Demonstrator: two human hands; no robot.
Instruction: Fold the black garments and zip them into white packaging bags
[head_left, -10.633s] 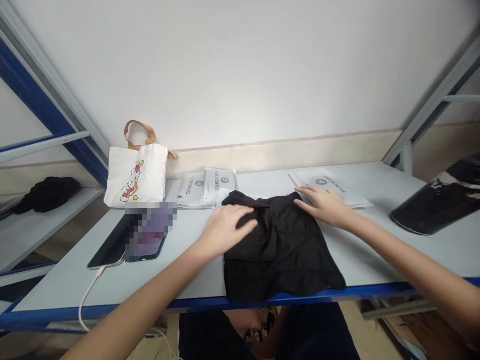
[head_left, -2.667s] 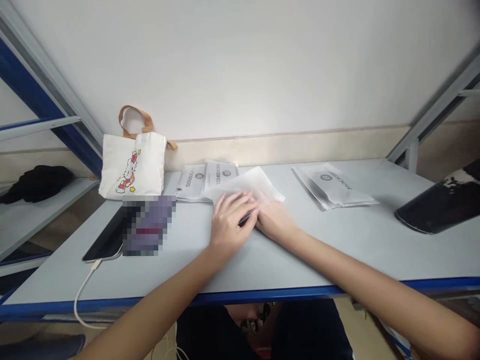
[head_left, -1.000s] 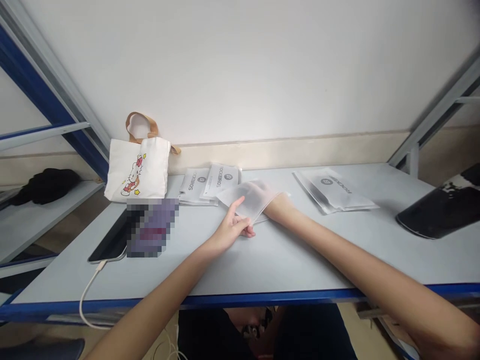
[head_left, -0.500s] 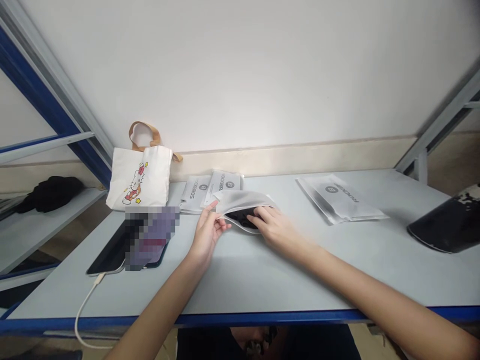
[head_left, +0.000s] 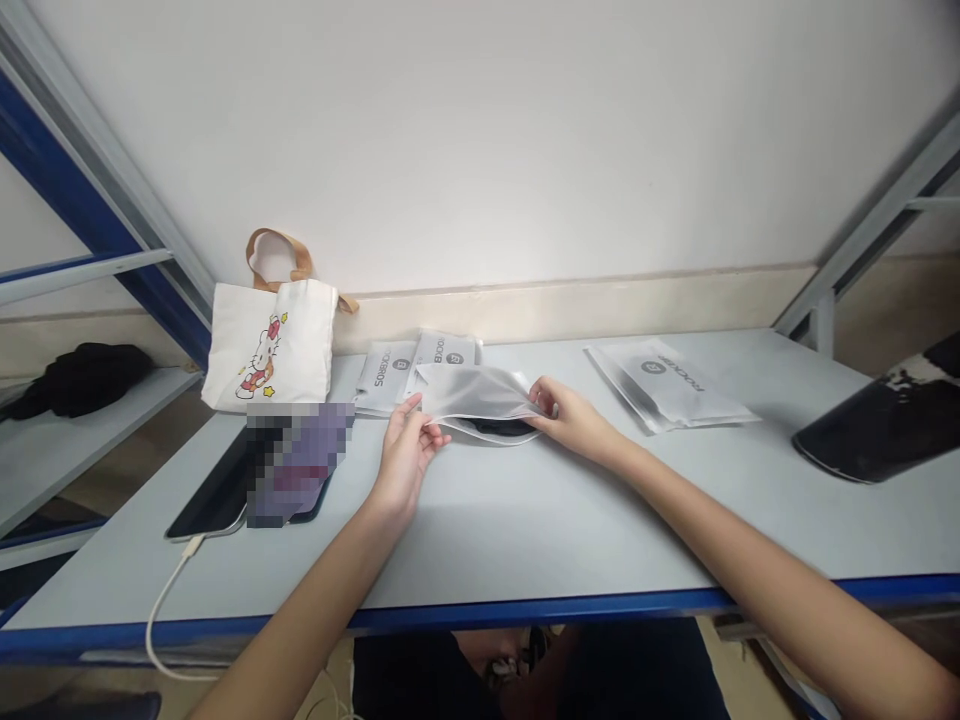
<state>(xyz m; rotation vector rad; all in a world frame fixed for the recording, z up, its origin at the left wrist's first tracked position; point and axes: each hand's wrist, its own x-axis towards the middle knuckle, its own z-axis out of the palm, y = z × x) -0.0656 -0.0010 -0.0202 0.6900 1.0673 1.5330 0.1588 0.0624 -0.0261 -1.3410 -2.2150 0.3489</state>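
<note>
A frosted plastic zip bag (head_left: 480, 392) lies at the middle of the desk, its mouth gaping toward me. Something black (head_left: 499, 426) shows inside; its kind is hidden by the bag. My left hand (head_left: 409, 440) pinches the left corner of the mouth between thumb and finger, other fingers curled below. At the right end of the mouth, my right hand (head_left: 568, 418) grips the edge with thumb and fingers. Behind the bag, two printed frosted pouches (head_left: 386, 375) (head_left: 448, 350) overlap.
More printed frosted pouches (head_left: 667, 385) are stacked at the right. A dark cylindrical object (head_left: 862, 435) lies by the right edge. On the left are a white tote bag (head_left: 300, 330), a tablet-like device (head_left: 217, 490) with a white cable (head_left: 169, 590), and a blurred purple item (head_left: 304, 465).
My right hand has come out of the bag's mouth and moved to its right edge. The mouth has narrowed, covering more of the black item. The view has shifted slightly.
</note>
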